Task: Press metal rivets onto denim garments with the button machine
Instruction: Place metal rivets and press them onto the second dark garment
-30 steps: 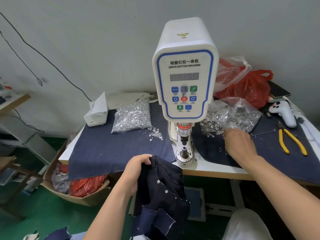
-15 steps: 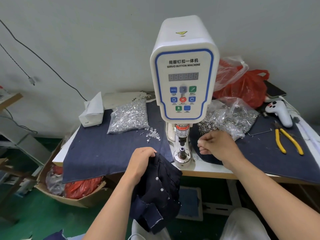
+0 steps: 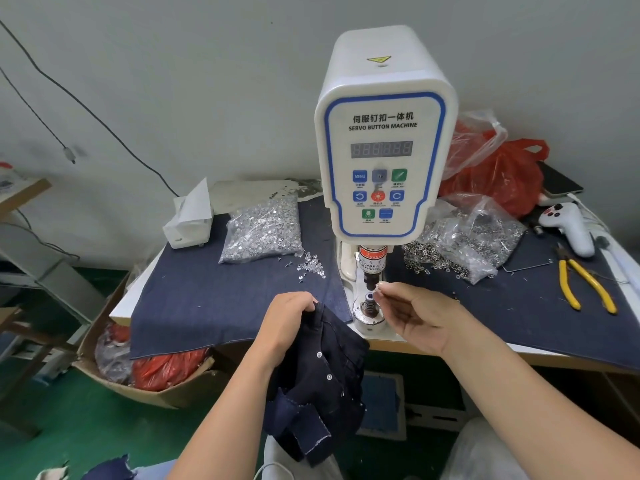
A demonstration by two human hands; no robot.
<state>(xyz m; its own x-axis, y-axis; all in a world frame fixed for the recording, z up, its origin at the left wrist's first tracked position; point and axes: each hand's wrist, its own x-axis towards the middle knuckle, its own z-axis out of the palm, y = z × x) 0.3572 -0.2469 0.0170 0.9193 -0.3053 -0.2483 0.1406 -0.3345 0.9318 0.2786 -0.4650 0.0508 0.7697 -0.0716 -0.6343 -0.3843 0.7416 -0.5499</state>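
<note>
The white servo button machine [image 3: 384, 133] stands at the table's middle, its punch above the lower die [image 3: 369, 301]. My left hand [image 3: 287, 322] grips the top of a dark denim garment [image 3: 325, 382] that hangs below the table edge and shows several metal rivets. My right hand [image 3: 415, 315] pinches a small metal rivet part [image 3: 378, 288] between thumb and forefinger right beside the die, under the punch.
A clear bag of silver rivet tacks [image 3: 263, 230] lies left of the machine, and a bag of ring parts [image 3: 464, 237] lies right. Yellow pliers [image 3: 585, 282], a white handheld controller [image 3: 568, 226], a red bag [image 3: 502, 174], a white box [image 3: 188, 223] and a floor carton [image 3: 138, 375] are around.
My right hand left the ring pile at the right and came left to the die, pinching a small part. My left hand kept hold of the garment and lifted it slightly.
</note>
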